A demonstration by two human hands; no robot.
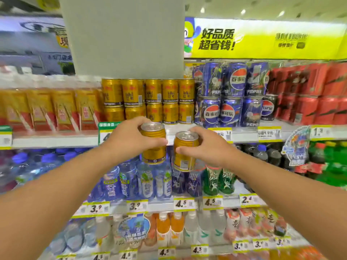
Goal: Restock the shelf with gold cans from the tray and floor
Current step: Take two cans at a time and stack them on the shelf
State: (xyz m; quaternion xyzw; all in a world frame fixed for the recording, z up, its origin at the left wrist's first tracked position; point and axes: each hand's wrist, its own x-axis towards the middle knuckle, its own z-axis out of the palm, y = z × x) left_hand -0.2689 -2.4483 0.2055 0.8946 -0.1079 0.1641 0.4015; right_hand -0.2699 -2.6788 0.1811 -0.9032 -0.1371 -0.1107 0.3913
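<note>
Gold cans (153, 142) upright, one per clamped hand grip, before shelf edge (54, 141); stacked cans (148, 100) behind

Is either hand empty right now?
No: the left hand grips one gold can and the right hand grips another gold can.

Bright ceiling spots (243, 11); blurred, bowed left edge.

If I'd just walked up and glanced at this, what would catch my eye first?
Most likely the two hands in the middle, each gripping a gold can: the left hand holds the left can, the right hand holds the right can, both in front of the shelf edge. Just behind, stacked gold cans sit two high, with blue Pepsi cans beside them under a bright yellow banner.
</note>
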